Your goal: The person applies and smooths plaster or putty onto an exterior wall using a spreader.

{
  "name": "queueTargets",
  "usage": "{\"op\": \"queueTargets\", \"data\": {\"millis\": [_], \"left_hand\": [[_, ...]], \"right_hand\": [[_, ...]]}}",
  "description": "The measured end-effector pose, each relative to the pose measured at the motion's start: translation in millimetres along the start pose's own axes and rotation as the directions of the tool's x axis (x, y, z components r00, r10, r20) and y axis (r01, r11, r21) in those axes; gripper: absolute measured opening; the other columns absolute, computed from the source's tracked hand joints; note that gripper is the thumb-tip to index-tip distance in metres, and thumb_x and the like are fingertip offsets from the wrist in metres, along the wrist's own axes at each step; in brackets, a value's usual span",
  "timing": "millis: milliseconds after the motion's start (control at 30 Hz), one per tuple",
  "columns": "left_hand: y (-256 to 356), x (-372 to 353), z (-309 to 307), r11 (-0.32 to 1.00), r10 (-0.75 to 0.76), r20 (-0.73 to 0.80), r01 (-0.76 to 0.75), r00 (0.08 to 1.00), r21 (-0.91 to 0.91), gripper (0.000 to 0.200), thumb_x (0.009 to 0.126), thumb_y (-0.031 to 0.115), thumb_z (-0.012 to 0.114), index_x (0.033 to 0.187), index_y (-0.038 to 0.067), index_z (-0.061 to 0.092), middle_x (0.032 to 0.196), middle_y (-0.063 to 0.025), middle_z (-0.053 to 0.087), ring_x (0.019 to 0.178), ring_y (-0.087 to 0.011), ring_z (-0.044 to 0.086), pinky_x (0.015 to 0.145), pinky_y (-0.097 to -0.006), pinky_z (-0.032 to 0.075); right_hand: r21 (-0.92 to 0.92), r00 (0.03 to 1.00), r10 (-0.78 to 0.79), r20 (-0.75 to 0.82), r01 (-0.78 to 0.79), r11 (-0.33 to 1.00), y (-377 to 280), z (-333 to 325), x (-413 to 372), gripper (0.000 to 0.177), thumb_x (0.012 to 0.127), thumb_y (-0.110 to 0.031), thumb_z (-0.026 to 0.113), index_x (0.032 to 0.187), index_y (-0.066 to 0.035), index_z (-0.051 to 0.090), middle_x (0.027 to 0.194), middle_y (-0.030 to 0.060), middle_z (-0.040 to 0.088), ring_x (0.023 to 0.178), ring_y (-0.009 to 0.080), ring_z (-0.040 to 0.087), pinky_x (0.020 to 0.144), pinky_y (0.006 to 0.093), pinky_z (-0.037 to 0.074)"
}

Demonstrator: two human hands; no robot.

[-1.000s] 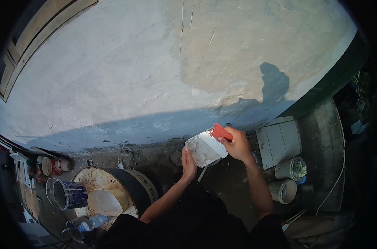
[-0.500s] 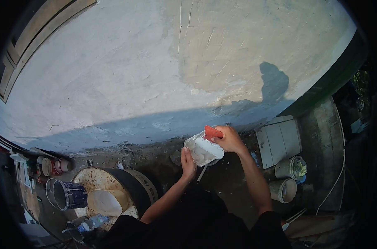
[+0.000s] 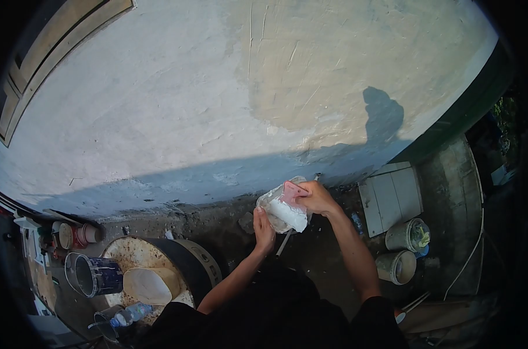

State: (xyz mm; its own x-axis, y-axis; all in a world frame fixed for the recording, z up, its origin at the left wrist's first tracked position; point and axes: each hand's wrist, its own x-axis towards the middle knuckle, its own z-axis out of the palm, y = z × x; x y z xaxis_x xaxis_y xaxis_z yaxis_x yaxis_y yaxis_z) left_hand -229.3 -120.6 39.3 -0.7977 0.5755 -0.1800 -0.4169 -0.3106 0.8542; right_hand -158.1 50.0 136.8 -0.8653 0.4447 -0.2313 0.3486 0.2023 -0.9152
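My left hand [image 3: 264,230] is closed on the near left rim of a shallow container [image 3: 269,202] smeared with white paste. In my right hand [image 3: 319,198] is a red-handled putty knife [image 3: 293,192], its handle whitened by glare or paste. A thick layer of white putty [image 3: 293,217] covers the blade, which lies over the container's opening. Both hands are low in front of the wall [image 3: 176,104], which has a whitish part on the left and a beige patch on the right.
At lower left a rusty drum [image 3: 203,262] carries a dark paint bucket [image 3: 104,274], a cut cream container [image 3: 150,285] and a plastic bottle [image 3: 131,314]. Two buckets [image 3: 396,267] stand at right near a pale panel [image 3: 390,198]. A window frame [image 3: 66,52] is at upper left.
The putty knife has turned and shifted slightly down and left over the container, its putty-covered blade now tilted toward me. My left hand has stayed in place.
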Motion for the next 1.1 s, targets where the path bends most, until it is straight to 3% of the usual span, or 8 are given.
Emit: {"op": "queueTargets", "data": {"millis": [133, 233, 367, 567, 1033, 1100], "left_hand": [[-17, 7, -10, 1.000, 0.025, 0.019, -0.025, 1.000, 0.006, 0.038, 0.109, 0.034, 0.030, 0.117, 0.002, 0.049, 0.106, -0.0052, 0.054, 0.097, -0.0111, 0.051, 0.089, -0.0280, 0.044], [-5, 6, -3, 0.999, 0.041, 0.020, -0.041, 0.999, 0.025, 0.039, 0.110, 0.034, 0.030, 0.117, 0.002, 0.049, 0.106, -0.0050, 0.054, 0.098, -0.0111, 0.051, 0.089, -0.0279, 0.043], [-2, 6, -3, 1.000, 0.004, 0.062, -0.004, 0.998, 0.001, 0.040, 0.110, 0.034, 0.030, 0.120, 0.001, 0.049, 0.109, -0.0057, 0.055, 0.100, -0.0114, 0.051, 0.091, -0.0283, 0.043], [0, 6, -3, 0.996, 0.062, 0.087, -0.068, 0.994, 0.060, 0.041, 0.110, 0.034, 0.030, 0.122, 0.000, 0.049, 0.111, -0.0066, 0.055, 0.103, -0.0119, 0.050, 0.092, -0.0291, 0.042], [-1, 11, -19, 1.000, 0.023, -0.004, -0.023, 1.000, -0.018, 0.038, 0.110, 0.032, 0.032, 0.115, 0.001, 0.053, 0.106, -0.0037, 0.055, 0.100, -0.0106, 0.050, 0.091, -0.0277, 0.042], [-1, 11, -23, 0.999, 0.014, 0.007, -0.013, 1.000, -0.031, 0.037, 0.110, 0.031, 0.033, 0.114, 0.001, 0.054, 0.105, -0.0031, 0.055, 0.099, -0.0103, 0.050, 0.091, -0.0272, 0.042]], "right_hand": [[0.168, 0.982, 0.183, 0.043, -0.188, 0.968, 3, 2, 3, 0.015, 0.081, 0.001, 0.072, 0.096, 0.003, 0.070, 0.086, 0.0030, 0.069, 0.076, 0.0082, 0.061, 0.068, 0.0252, 0.050], [0.168, 0.993, 0.111, 0.048, -0.118, 0.979, 13, 2, 7, 0.018, 0.079, 0.001, 0.071, 0.097, 0.002, 0.071, 0.084, 0.0033, 0.069, 0.075, 0.0087, 0.061, 0.066, 0.0262, 0.050], [0.203, 0.989, 0.130, 0.064, -0.141, 0.969, 11, 5, 9, 0.017, 0.081, 0.002, 0.071, 0.098, 0.002, 0.071, 0.090, 0.0042, 0.070, 0.079, 0.0091, 0.063, 0.071, 0.0260, 0.051], [0.275, 0.992, 0.121, 0.044, -0.128, 0.953, 8, 8, 9, 0.017, 0.083, 0.002, 0.070, 0.100, 0.002, 0.071, 0.092, 0.0039, 0.071, 0.082, 0.0091, 0.063, 0.075, 0.0255, 0.051], [0.470, 0.997, 0.053, -0.058, -0.020, 0.883, 2, -21, -16, 0.020, 0.085, -0.003, 0.071, 0.105, 0.001, 0.068, 0.094, 0.0046, 0.070, 0.084, 0.0106, 0.065, 0.075, 0.0264, 0.052], [0.388, 0.995, 0.032, -0.090, 0.005, 0.921, 8, -23, -20, 0.019, 0.085, -0.003, 0.071, 0.104, 0.001, 0.068, 0.094, 0.0034, 0.070, 0.083, 0.0096, 0.064, 0.075, 0.0266, 0.052]]}}
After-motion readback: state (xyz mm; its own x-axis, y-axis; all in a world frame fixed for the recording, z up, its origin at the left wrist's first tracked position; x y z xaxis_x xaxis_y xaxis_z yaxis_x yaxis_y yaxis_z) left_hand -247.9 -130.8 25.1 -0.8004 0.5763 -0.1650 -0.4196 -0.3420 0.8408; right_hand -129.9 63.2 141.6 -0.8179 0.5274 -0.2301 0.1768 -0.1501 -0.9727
